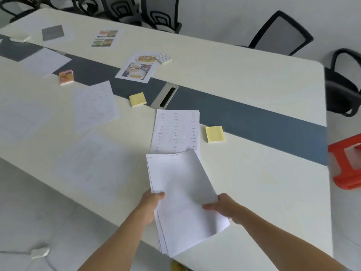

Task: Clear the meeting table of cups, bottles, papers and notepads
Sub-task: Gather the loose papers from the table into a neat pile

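I hold a stack of white papers (183, 192) over the near edge of the meeting table (263, 173). My left hand (151, 204) grips its left edge and my right hand (224, 207) grips its right edge. Just beyond the stack a printed sheet (176, 130) lies flat on the table. Two yellow sticky-note pads (214, 133) (137, 99) lie near it. Further left and back lie several more sheets (95, 105), photo printouts (137, 68) (105, 38), an orange-patterned notepad (66, 76) and a small patterned pad (164, 59).
A grey cable hatch (165, 95) sits in the table's dark centre strip. Black office chairs (281, 34) (341, 83) stand along the far and right sides. A red plastic stool (346, 163) stands at the right. Crumpled paper (40, 252) lies on the floor at the lower left.
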{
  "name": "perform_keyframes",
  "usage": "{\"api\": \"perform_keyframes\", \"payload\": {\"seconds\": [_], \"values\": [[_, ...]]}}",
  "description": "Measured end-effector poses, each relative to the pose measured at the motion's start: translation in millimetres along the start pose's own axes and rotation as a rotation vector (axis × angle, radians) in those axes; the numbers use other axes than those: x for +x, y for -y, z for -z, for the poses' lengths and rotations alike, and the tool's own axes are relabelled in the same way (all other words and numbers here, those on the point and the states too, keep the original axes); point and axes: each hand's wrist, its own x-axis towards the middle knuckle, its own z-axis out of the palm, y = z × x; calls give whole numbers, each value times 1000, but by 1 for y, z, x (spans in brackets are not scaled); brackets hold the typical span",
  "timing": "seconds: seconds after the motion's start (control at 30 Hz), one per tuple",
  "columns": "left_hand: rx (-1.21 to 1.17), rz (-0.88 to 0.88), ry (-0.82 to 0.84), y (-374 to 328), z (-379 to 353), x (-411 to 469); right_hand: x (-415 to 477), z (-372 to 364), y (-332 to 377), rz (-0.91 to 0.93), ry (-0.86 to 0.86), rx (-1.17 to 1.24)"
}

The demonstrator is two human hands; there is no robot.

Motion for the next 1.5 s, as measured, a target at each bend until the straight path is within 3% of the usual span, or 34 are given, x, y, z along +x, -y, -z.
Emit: {"api": "perform_keyframes", "payload": {"seconds": [0.13,0.3,0.43,0.6,0.73,0.93,1.0,1.1,1.23,1.33,1.5], "values": [[66,-62,47,-35,26,9,13,26,39,6,-73,-12],[25,-98,105,-80,86,10,43,24,100,71,-363,-119],[-40,-112,60,-98,134,17,64,-3,145,68,-493,-275],[-43,-78,55,-122,211,45,94,-46,180,-122,-690,-389],[-46,-29,65,-146,270,77,106,-70,192,-272,-759,-319],[-26,33,66,-164,321,97,104,-105,192,-331,-709,-37],[21,36,48,-166,324,102,104,-116,196,-228,-735,131],[90,47,22,-171,330,110,101,-122,224,-4,-753,579],[92,61,-7,-172,335,113,74,-133,265,230,-512,955],[60,74,2,-173,334,107,47,-153,283,330,-297,839],[-11,84,28,-167,338,87,44,-224,276,203,-148,483]]}}
